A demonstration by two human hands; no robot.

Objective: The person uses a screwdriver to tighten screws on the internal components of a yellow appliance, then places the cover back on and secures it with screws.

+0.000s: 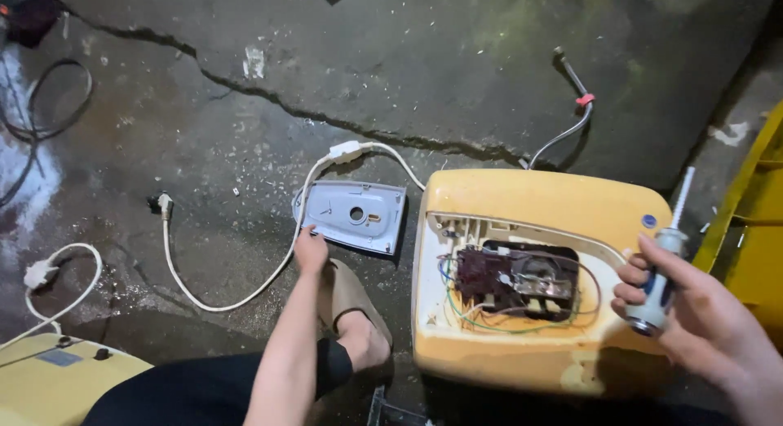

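So, what I've got:
left hand [310,251]: fingertips pressing the grey cover plate [352,216] flat on the floor.
right hand [693,316]: fist wrapped around the screwdriver [662,271], beside the opened yellow water heater [522,271].

two yellowed heater housings [530,222] [49,377] — one grey cover panel [352,216], one screwdriver [665,267], two hands [310,248] [693,312].

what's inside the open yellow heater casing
Inside the yellow casing: a dark thermostat block and coloured wires. The shell hides everything deeper.
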